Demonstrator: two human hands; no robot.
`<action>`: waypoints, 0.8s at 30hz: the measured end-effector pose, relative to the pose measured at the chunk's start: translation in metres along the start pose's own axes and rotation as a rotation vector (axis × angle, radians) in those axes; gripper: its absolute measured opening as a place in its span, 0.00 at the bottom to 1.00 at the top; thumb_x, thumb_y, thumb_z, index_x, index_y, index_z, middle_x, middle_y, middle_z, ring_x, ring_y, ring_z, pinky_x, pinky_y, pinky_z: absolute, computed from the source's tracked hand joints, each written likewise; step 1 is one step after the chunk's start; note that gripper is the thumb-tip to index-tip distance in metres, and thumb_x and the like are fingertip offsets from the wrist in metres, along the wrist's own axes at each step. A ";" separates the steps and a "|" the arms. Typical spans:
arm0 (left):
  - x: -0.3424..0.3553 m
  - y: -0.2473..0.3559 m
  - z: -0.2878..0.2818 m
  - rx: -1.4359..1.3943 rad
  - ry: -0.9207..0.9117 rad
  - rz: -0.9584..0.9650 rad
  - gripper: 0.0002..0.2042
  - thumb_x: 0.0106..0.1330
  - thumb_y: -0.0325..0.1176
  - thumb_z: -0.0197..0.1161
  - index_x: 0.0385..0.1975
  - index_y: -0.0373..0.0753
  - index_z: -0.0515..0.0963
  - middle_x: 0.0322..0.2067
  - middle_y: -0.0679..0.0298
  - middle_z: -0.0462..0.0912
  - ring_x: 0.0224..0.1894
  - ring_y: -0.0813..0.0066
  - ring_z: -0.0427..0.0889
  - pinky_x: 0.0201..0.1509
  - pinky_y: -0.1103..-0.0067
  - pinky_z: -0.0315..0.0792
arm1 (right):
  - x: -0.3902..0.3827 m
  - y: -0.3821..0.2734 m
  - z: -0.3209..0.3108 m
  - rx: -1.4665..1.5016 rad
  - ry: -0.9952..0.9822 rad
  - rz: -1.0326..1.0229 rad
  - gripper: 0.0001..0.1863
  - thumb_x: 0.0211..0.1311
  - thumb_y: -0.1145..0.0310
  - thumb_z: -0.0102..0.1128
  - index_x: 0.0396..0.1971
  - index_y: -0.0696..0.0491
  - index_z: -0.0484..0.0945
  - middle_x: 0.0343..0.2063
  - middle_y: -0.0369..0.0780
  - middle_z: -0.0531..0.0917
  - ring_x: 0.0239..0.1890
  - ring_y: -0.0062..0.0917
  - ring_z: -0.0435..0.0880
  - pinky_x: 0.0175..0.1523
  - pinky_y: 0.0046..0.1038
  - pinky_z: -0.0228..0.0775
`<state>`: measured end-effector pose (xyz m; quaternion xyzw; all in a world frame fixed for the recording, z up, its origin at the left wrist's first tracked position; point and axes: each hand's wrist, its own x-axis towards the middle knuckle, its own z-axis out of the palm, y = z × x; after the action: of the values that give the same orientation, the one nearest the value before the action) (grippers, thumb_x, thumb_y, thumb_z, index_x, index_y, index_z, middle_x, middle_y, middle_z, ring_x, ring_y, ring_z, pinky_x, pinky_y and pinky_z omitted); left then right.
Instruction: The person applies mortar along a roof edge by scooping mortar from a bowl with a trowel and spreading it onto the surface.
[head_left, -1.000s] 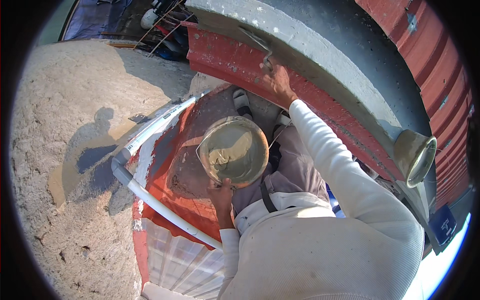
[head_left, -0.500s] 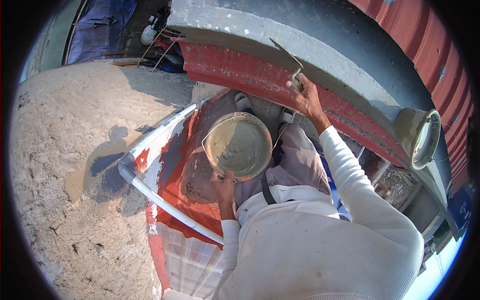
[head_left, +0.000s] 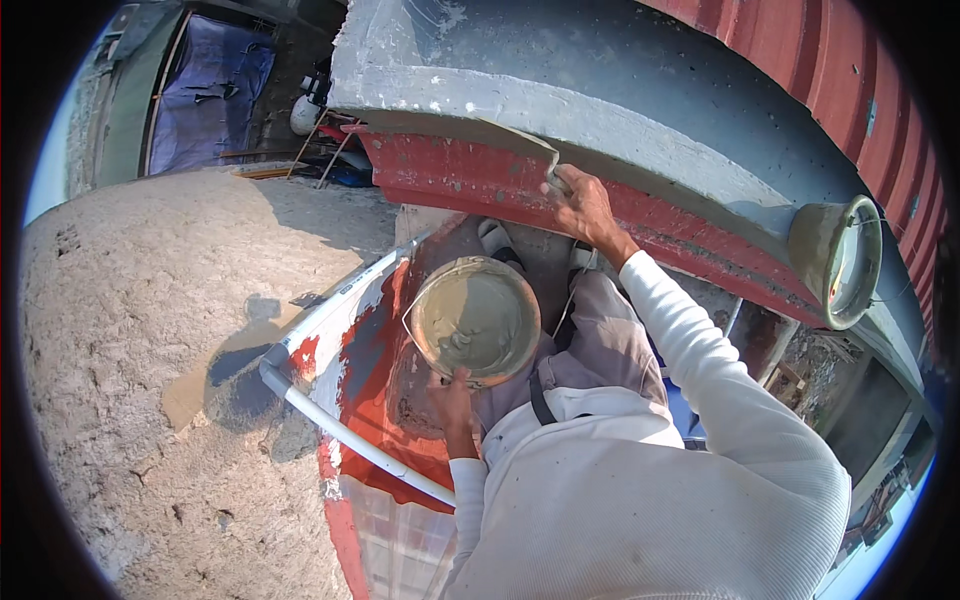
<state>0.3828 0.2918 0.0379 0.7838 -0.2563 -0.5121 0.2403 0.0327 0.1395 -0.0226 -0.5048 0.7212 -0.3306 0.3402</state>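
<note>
My left hand [head_left: 453,405] grips the near rim of an orange-brown bucket [head_left: 492,379]. Wet grey mortar [head_left: 478,312] lies inside it, its surface uneven. Higher up, my right hand [head_left: 592,214] is closed round the handle of a trowel [head_left: 520,134]. The trowel's thin blade points left, along the lower edge of a grey concrete ledge [head_left: 590,110]. Whether the blade touches the ledge I cannot tell. Below that edge runs a red-painted metal strip [head_left: 440,160].
A second bucket [head_left: 808,262] sits tilted on the ledge at the right. White pipe [head_left: 350,440] bends round on the left, beside a rough plastered surface [head_left: 180,330]. Red corrugated sheeting [head_left: 800,60] rises at upper right. My feet are below the ledge.
My right hand and the trowel have moved left along the ledge edge. The whole view has shifted a little, and my left hand keeps its grip on the bucket.
</note>
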 end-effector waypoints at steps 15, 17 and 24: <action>-0.010 0.051 0.014 -0.469 -0.088 0.054 0.26 0.57 0.23 0.64 0.60 0.37 0.76 0.49 0.62 0.84 0.42 0.70 0.87 0.38 0.75 0.85 | -0.137 0.022 -0.163 0.129 0.190 0.282 0.14 0.68 0.64 0.69 0.39 0.62 0.82 0.22 0.36 0.74 0.27 0.17 0.67 0.33 0.30 0.61; -0.021 0.076 0.015 -0.529 -0.091 0.069 0.26 0.58 0.23 0.63 0.60 0.37 0.76 0.48 0.61 0.83 0.43 0.69 0.86 0.41 0.74 0.85 | -0.154 0.014 -0.168 0.133 0.199 0.276 0.14 0.68 0.64 0.68 0.39 0.62 0.82 0.21 0.35 0.73 0.27 0.18 0.67 0.33 0.29 0.62; -0.001 0.187 0.048 -0.700 -0.253 0.299 0.25 0.57 0.22 0.66 0.58 0.35 0.75 0.46 0.61 0.83 0.38 0.70 0.87 0.37 0.75 0.87 | -0.179 -0.002 -0.168 0.185 0.347 0.275 0.14 0.69 0.65 0.68 0.38 0.62 0.81 0.21 0.36 0.74 0.27 0.19 0.67 0.33 0.29 0.63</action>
<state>0.3092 0.1462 0.1405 0.5396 -0.2049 -0.6202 0.5312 -0.0585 0.3317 0.0995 -0.3042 0.7976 -0.4275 0.2976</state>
